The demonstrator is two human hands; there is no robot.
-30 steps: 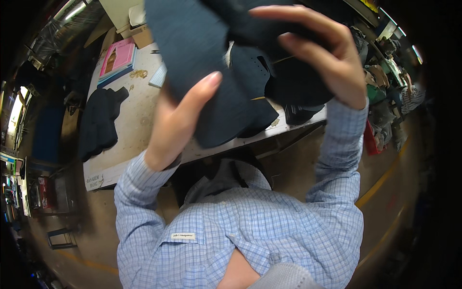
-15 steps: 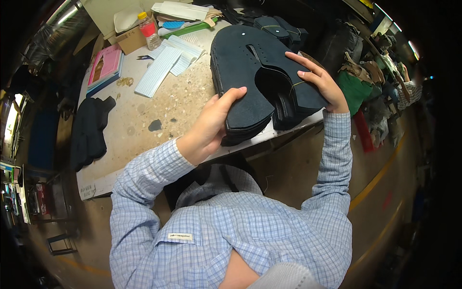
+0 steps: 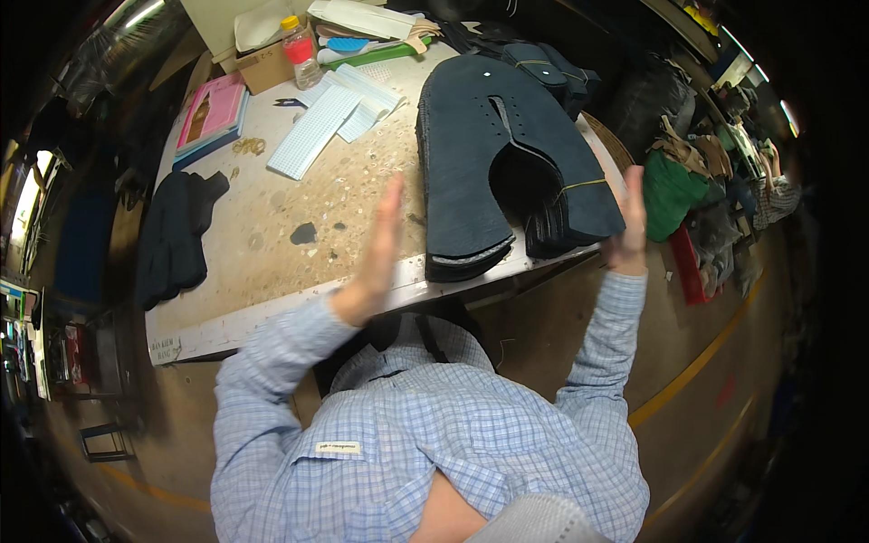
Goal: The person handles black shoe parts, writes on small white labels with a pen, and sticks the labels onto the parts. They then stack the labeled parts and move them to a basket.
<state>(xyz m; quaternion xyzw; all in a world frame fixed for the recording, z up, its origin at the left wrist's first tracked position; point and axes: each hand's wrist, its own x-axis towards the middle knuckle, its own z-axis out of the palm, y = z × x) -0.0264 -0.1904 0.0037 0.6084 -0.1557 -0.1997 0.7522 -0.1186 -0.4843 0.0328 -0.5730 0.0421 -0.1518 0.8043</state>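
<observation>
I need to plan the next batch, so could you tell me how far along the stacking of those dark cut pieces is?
Done: the stack of dark cut pieces lies flat on the worktable, near its front edge. In hand: nothing; the left hand and right hand are open on either side of the stack, not gripping it. Left: a second dark pile sits untouched at the table's left end.

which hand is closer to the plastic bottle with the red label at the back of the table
Left. The left hand is raised over the table's near-middle, below the bottle; the right hand is off the table's right edge, beyond the dark leather stack.
</observation>
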